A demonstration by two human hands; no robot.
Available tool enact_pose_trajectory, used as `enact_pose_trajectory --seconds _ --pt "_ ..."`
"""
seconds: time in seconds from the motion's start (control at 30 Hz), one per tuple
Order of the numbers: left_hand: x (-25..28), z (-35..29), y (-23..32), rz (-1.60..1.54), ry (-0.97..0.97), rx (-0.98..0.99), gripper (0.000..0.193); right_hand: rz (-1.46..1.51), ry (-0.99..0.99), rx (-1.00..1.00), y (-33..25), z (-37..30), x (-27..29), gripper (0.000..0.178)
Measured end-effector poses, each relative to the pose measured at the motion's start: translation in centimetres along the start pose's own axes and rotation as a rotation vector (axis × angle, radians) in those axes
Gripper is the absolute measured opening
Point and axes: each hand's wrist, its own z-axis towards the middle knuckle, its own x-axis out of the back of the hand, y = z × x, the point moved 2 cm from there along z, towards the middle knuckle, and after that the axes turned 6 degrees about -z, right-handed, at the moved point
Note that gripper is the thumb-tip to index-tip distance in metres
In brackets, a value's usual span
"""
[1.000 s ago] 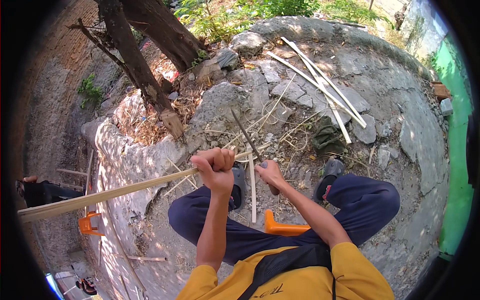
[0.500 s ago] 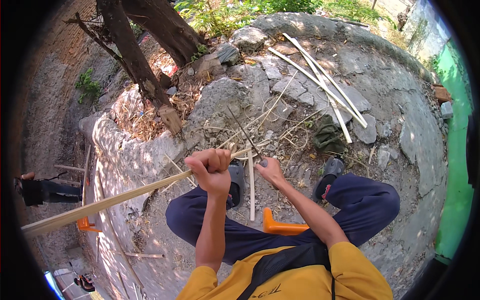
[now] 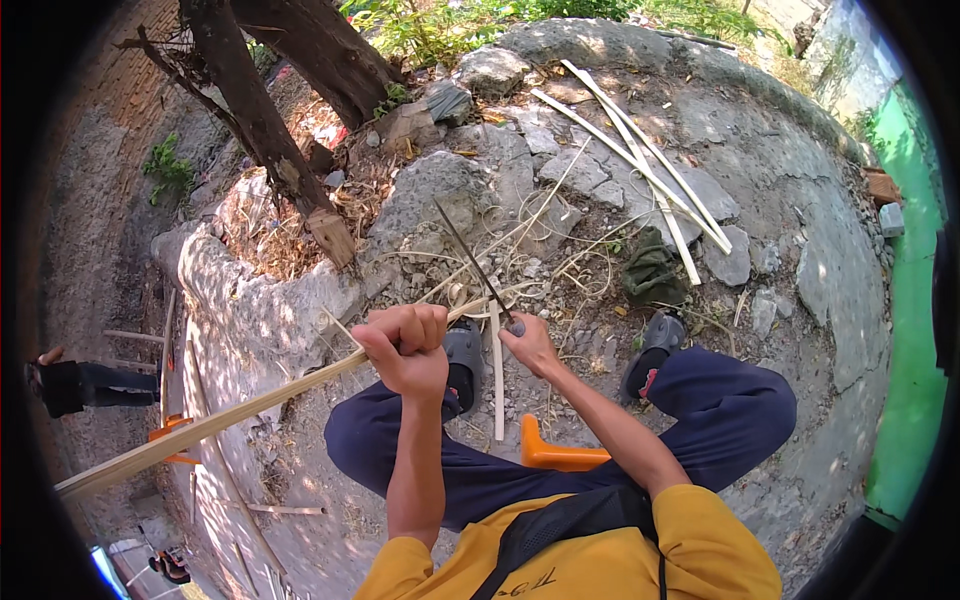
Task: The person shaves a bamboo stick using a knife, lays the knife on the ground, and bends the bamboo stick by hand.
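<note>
Slat [image 3: 215,422]: pale and straight-grained, bamboo or wood, I can't tell which; it slants from the dark lens rim, which cuts off its near end, up to the left hand. Beyond the knuckles it is hard to pick out among pale offcuts.
Left hand [image 3: 405,347]: curled into a fist around the slat, thumb uppermost, hiding that stretch.
Right hand [image 3: 530,343]: wrapped around the knife's handle; most fingers and much of the handle are out of sight.
Knife [image 3: 468,251]: long, narrow, dark blade, pointing up and left; whether its edge touches the slat cannot be told.
Shavings [image 3: 592,277]: thin, stringy curls, tangled over rubble.
Loose strips [image 3: 680,243]: pale, flat, straight, crossing one another on the cracked concrete [image 3: 830,345].
Cloth [image 3: 655,272]: dark green, crumpled, its kind unclear.
Orange plastic piece [image 3: 562,457]: smooth and bent, mostly covered by the wearer's body.
Clogs [image 3: 465,350]: grey, rounded, partly covered by trouser legs.
Bystander [image 3: 75,385]: dark-clothed, distorted near the left rim.
</note>
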Motion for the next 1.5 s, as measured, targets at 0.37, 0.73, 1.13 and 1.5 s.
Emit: enact_pose_trajectory --seconds 0.37,0.73,1.13,1.5 --pt "1.5 0.3 0.4 -0.044 0.012 -0.015 0.07 -0.047 0.034 -0.07 2.4 1.6 -1.9 0.037" --pt "1.7 0.5 0.2 -0.016 0.04 0.014 0.066 -0.082 0.054 -0.239 8.0 3.5 -2.0 0.034" --pt "2.2 0.7 0.2 -0.087 0.055 -0.011 0.069 0.043 0.025 -0.002 2.5 2.5 -2.0 0.031" --pt "1.4 0.8 0.4 0.01 -0.028 0.071 0.064 -0.086 0.038 -0.317 12.5 5.6 -2.1 0.036"
